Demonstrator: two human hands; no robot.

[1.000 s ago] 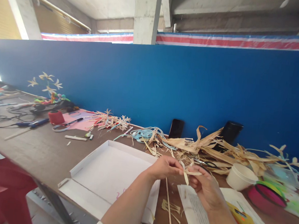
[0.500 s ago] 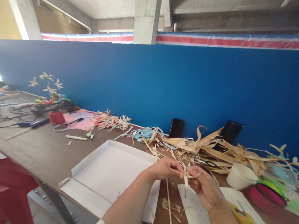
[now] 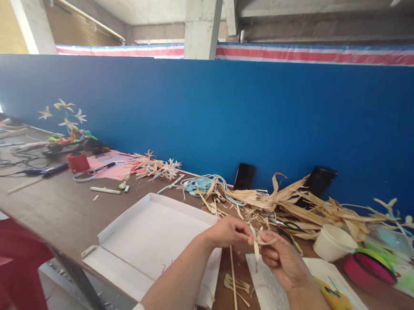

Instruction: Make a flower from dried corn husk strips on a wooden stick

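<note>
My left hand and my right hand meet over the table's front, both pinching a thin pale strip of dried husk that bends between the fingertips, one end hanging down. A long thin stick runs down from under my hands. Below them lie cut husk scraps and a printed sheet of paper. A heap of dried husk leaves lies just behind my hands.
A shallow white cardboard tray lies left of my hands. To the right are a white cup, a pink and green roll and a yellow glue gun. Two phones lean on the blue partition. Husk flowers, a red spool and tools lie far left.
My right hand has turned and drawn closer to the left, bending the husk strip so its end now hangs down. The view has barely shifted.
</note>
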